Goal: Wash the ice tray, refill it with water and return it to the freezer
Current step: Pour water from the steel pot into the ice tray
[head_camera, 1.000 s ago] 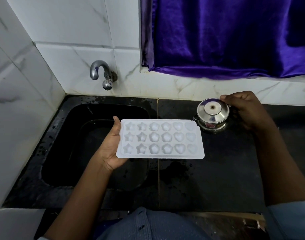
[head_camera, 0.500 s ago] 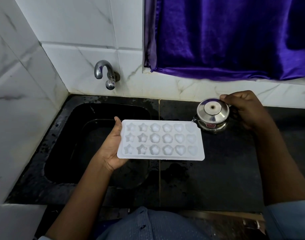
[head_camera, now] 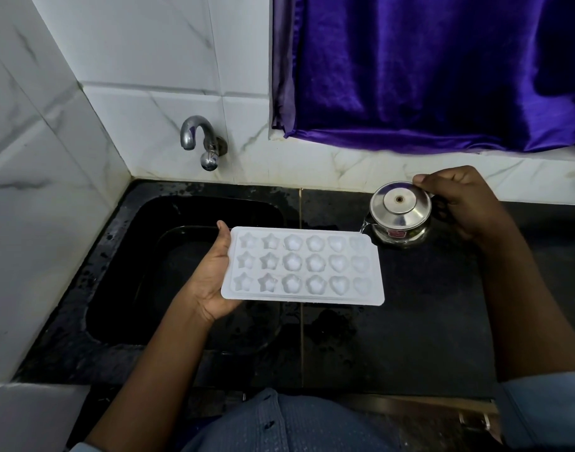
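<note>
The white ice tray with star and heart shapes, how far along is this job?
Washing looks over: the curved steel tap is not running and the black counter is wet. In hand: the left hand holds the white plastic ice tray level while the right hand grips a lidded steel kettle, spout at the tray's corner, seemingly filling. Left: the freezer, not in view.

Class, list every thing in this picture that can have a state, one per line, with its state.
ice tray: level, cavities up, held at its left end.
left hand: grips the ice tray.
steel pot: lid on, spout beside the tray.
right hand: grips the steel pot.
tap: no water running.
curtain: hanging closed.
counter: wet in patches.
</note>
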### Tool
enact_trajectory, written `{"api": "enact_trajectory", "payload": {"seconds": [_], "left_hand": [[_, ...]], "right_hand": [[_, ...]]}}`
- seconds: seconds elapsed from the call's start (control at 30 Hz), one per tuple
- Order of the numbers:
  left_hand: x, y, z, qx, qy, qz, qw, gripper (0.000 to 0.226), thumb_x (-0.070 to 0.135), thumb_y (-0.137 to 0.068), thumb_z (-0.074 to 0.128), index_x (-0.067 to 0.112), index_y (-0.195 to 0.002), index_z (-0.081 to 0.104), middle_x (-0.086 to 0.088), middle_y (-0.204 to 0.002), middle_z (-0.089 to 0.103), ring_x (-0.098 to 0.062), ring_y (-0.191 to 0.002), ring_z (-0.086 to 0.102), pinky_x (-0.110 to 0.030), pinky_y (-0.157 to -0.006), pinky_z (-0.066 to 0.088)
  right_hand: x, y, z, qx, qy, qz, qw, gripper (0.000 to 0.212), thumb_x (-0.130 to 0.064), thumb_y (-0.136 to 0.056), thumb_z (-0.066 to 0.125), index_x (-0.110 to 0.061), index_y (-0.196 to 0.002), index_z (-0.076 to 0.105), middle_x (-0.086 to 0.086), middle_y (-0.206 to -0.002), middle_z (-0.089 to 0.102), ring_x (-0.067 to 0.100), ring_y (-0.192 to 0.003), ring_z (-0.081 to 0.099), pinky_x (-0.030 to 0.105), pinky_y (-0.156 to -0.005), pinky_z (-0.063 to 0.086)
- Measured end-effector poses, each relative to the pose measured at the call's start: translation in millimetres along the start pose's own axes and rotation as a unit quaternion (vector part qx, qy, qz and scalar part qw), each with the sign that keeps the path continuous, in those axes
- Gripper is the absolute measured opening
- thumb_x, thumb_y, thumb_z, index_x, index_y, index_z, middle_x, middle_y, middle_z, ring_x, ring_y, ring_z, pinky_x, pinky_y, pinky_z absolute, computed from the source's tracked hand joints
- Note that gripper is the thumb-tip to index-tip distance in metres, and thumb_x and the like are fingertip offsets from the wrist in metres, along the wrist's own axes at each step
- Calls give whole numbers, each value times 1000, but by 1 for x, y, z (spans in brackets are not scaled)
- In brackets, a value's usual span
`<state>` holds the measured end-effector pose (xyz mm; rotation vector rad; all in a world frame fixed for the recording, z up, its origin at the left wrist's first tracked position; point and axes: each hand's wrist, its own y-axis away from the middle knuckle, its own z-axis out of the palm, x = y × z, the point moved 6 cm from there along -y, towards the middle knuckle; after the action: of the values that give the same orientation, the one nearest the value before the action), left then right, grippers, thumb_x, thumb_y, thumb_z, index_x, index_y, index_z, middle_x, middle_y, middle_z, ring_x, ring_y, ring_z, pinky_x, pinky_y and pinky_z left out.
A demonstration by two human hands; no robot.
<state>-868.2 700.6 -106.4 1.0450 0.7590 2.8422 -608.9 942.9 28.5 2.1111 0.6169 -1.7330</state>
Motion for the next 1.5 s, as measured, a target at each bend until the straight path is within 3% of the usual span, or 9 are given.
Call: {"api": "enact_trajectory", "payload": {"seconds": [0.23,0.43,0.8,0.97,1.1,1.5], "left_hand": [[0,2,5,0,-2,-3,1000,89,82,-95,29,13,-130,74,-18,-142,66,-36,-125,68,-55,-99,59],[-2,2,3,-4,3,-8,1000,91,83,-94,32,12,-139,69,-19,-145,63,-39,-129,65,-59,-109,45],[-2,2,0,5,0,-3,1000,90,82,-94,33,12,-131,74,-20,-143,65,-39,-126,67,-59,-107,46],[-3,0,0,0,-2,-3,1000,92,83,-94,33,12,-145,61,-21,-145,63,-40,-130,64,-59,-109,45],[-3,-2,-2,-2,-1,-2,1000,92,83,-94,32,12,-147,58,-21,-146,62,-40,-133,62,-60,-110,44],[0,-4,-3,-5,-9,0,1000,92,83,-94,31,12,-146,60,-20,-146,62,-40,-133,62,-59,-110,45]], "right_hand": [[-5,-5,3,-6,6,-8,1000,47,-17,-99,67,-12,-54,53,0,-49,29,16,-47,22,36,-51,15],[-12,-9,12,-17,14,-7,1000,50,-14,-100,64,-17,-49,62,-4,-45,31,12,-42,22,34,-49,15],[-15,-13,16,-26,22,-21,999,44,-16,-99,65,-14,-55,62,-3,-45,33,13,-42,23,32,-47,15],[-13,-19,15,-30,21,-29,999,43,-17,-98,66,17,-75,54,4,-50,30,16,-46,21,34,-49,14],[-20,-17,22,-37,22,-33,998,44,-14,-99,65,-13,-55,63,-4,-45,34,11,-41,23,28,-44,16],[-29,-21,35,-43,22,-33,998,53,-12,-100,62,-20,-48,65,-6,-41,34,9,-39,22,31,-47,14]]}}
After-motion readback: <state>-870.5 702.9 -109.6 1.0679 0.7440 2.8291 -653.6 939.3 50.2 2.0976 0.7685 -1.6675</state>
